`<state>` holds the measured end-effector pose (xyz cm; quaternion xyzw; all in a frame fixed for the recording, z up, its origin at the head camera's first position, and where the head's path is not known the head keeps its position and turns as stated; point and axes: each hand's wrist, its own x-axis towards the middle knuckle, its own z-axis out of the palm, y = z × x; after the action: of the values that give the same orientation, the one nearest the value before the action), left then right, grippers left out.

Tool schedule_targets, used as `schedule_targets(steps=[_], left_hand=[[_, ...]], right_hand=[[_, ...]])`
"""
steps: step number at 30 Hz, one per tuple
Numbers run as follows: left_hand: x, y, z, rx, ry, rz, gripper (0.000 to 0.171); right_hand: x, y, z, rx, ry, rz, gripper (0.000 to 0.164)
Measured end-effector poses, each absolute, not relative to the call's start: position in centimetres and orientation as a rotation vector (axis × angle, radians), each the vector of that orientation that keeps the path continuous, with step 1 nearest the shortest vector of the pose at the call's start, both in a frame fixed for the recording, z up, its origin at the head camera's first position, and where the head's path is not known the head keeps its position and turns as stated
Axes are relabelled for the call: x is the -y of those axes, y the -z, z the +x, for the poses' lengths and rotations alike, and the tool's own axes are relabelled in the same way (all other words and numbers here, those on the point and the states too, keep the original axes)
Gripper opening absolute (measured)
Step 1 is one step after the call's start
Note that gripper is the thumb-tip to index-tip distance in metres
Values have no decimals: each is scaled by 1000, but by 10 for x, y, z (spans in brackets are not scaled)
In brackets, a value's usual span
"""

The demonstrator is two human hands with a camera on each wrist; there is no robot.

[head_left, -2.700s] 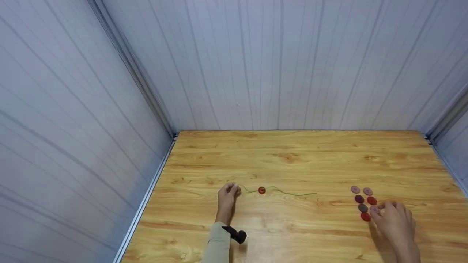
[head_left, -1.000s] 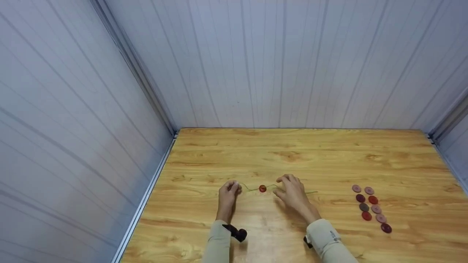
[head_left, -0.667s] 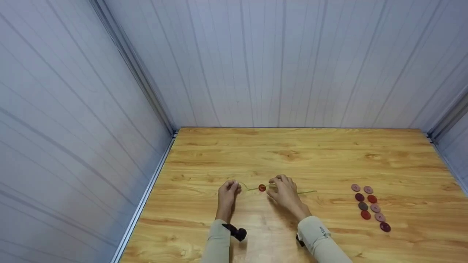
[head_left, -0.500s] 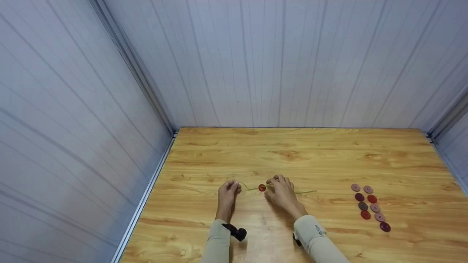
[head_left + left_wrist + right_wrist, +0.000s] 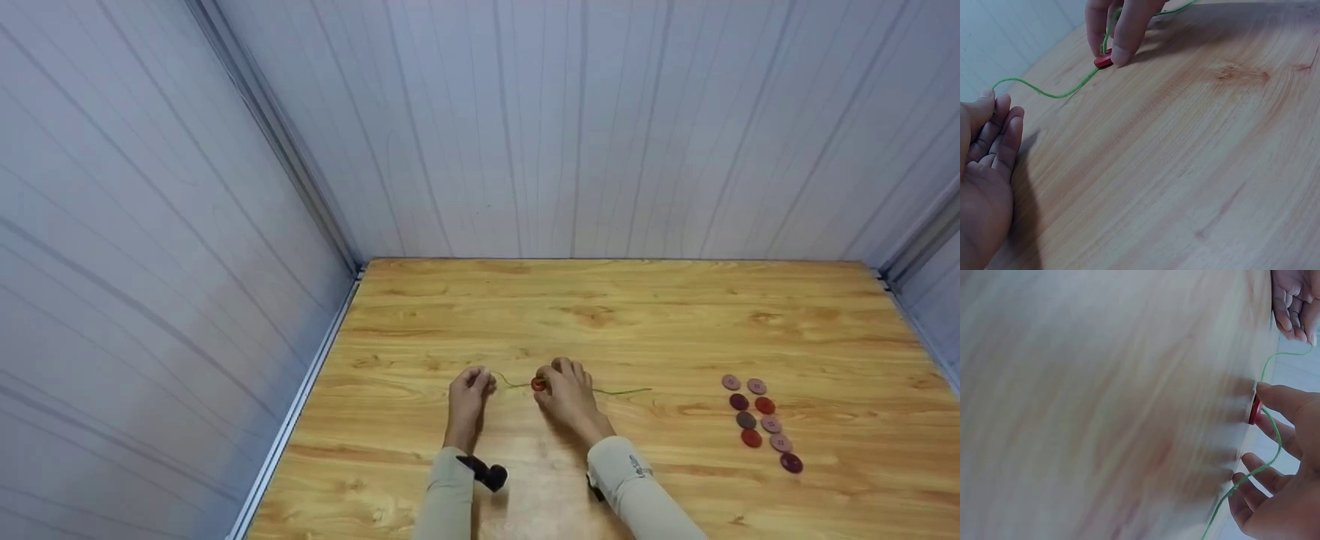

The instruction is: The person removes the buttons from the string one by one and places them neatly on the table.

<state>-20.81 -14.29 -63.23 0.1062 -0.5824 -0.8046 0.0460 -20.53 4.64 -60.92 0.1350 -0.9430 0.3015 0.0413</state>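
A green string [image 5: 622, 392] runs across the wooden table, threaded through a red button [image 5: 1104, 59]. My left hand [image 5: 466, 402] pinches the string's left end between thumb and index finger, a little above the tabletop, as the left wrist view shows. At the red button is my right hand [image 5: 573, 399], its thumb and index finger gripping the rim from opposite sides. In the right wrist view the button [image 5: 1255, 409] appears edge-on between those fingertips, and the string passes in front of the palm. The string's other end trails on the table to the right.
Several loose buttons in pink, red, grey and dark red, among them a dark red button [image 5: 791, 462] nearest me, lie flat at the right of the table [image 5: 600, 315]. Pale panel walls [image 5: 495, 135] enclose the back and sides.
My right hand has come from the loose buttons to the string, then slid left along it and taken hold of the red button. My left hand keeps its pinch in the same place.
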Motion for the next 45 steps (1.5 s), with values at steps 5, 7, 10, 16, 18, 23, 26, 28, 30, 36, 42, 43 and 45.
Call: schedule_targets(steps=[5, 7, 10, 16, 18, 23, 26, 28, 30, 36, 42, 43, 45], left_hand=[[143, 634, -208, 1779, 2459, 336, 11], [142, 634, -209, 1776, 2452, 333, 12], [142, 633, -209, 1766, 2450, 332, 13], [143, 632, -208, 1753, 2453, 321, 13], [143, 631, -207, 1754, 2452, 320, 13], [143, 632, -207, 1750, 2469, 323, 12], [143, 632, -207, 1740, 2480, 308, 11], [143, 633, -208, 1731, 2483, 306, 11], [144, 633, -208, 1728, 2489, 317, 11], [144, 631, -209, 1736, 2484, 361, 15], [144, 631, -210, 1722, 2497, 400, 12], [144, 631, -210, 1725, 2495, 399, 12], [143, 631, -210, 1718, 2501, 394, 14]], right_hand=[[-43, 611, -205, 2886, -818, 400, 18], [-42, 612, -206, 2878, -783, 400, 18], [-41, 612, -207, 2867, -747, 403, 17], [-42, 612, -207, 2883, -767, 410, 17], [-44, 611, -207, 2888, -790, 407, 18], [-48, 608, -207, 2917, -893, 371, 19], [-51, 606, -207, 2922, -990, 338, 18], [-54, 605, -208, 2918, -1052, 311, 17], [-58, 604, -208, 2915, -1107, 275, 16], [-71, 599, -210, 2888, -1245, 162, 17], [-90, 596, -210, 2868, -1300, 108, 24], [-94, 595, -209, 2864, -1307, 100, 25], [-102, 594, -209, 2858, -1319, 78, 26]])
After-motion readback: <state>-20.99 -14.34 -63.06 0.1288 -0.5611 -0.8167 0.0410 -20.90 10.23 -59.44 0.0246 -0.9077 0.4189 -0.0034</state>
